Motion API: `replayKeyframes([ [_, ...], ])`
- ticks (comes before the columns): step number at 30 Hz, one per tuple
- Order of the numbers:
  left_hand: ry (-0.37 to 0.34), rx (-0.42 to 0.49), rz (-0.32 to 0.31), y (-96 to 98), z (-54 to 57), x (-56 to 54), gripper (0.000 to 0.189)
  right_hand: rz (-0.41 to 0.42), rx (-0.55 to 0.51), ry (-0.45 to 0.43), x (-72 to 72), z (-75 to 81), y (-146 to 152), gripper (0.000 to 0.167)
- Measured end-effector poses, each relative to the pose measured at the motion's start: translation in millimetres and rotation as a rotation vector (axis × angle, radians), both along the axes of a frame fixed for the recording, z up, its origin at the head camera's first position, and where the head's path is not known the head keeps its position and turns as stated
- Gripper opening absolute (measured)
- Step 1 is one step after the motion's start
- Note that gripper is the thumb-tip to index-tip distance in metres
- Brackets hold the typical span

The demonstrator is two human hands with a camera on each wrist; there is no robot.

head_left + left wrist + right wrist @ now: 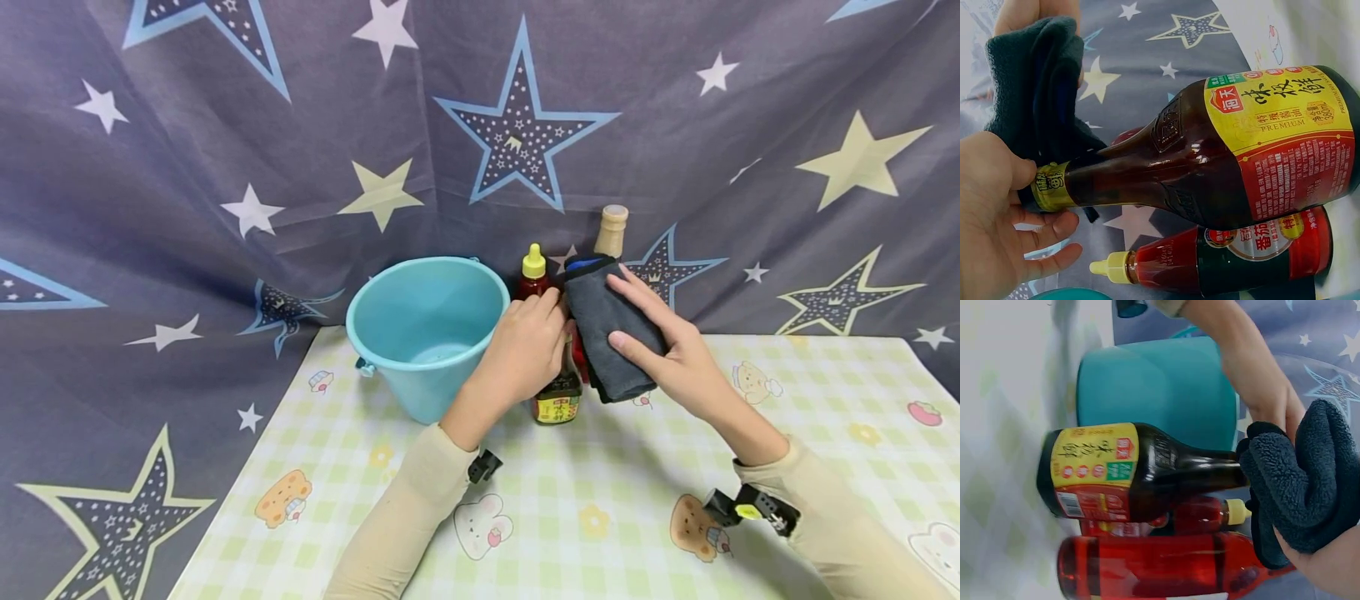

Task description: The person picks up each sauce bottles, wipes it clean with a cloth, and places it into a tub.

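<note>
My left hand [525, 346] holds a soy sauce bottle [1210, 144] by its neck, thumb and fingers around the yellow band near the cap. The bottle has dark glass and a yellow and red label, and its base [557, 407] shows below the hand. My right hand [682, 367] grips a folded dark grey cloth [611, 333] with a fuzzy surface and a bit of blue at the top edge. In the right wrist view the cloth overlaps the top of the soy sauce bottle, hiding its cap.
A blue bucket [423, 387] stands left of the left hand. Behind the soy sauce bottle is a red sauce bottle with a yellow nozzle [534, 265]. A taller red bottle [1154, 565] with a tan top [612, 229] stands behind the cloth. A star-patterned curtain [300, 167] backs the checked tablecloth [555, 533].
</note>
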State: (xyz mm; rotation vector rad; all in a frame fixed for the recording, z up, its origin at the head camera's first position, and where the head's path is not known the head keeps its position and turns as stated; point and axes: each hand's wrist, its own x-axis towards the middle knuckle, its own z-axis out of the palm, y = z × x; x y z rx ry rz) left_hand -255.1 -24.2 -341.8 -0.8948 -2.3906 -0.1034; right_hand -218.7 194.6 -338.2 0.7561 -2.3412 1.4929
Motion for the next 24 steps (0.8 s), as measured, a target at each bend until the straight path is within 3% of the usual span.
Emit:
replayKeyframes([
  [6, -0.044, -0.045, 0.035, -1.7, 1.7, 1.3, 0.034, 0.030, 0.017, 0.015, 0.3, -8.9, -10.2, 0.063],
  [10, -0.046, -0.024, 0.009, -0.9, 2.0, 1.3, 0.034, -0.003, -0.045, 0.086, 2.3, -6.6, -9.6, 0.060],
  [14, -0.041, 0.006, -0.027, 0.1, 0.8, 0.3, 0.037, 0.012, -0.305, 0.115, 5.7, 1.8, -5.9, 0.056],
  [17, -0.034, 0.007, -0.029, 0.1, -0.1, -0.2, 0.037, 0.131, -0.542, 0.055, 6.9, 4.4, -6.4, 0.055],
  [19, -0.019, 0.005, -0.024, -0.1, -0.4, -0.5, 0.035, 0.193, -0.616, -0.002, 6.4, 1.8, -8.3, 0.055],
  [22, -0.002, -0.001, -0.014, -0.5, -0.7, -0.9, 0.030, 0.180, -0.555, -0.049, 4.6, -7.2, -11.6, 0.055],
  [24, 0.003, -0.005, -0.005, -0.8, -0.5, -0.8, 0.029, 0.118, -0.453, -0.067, 3.5, -13.9, -13.6, 0.054],
])
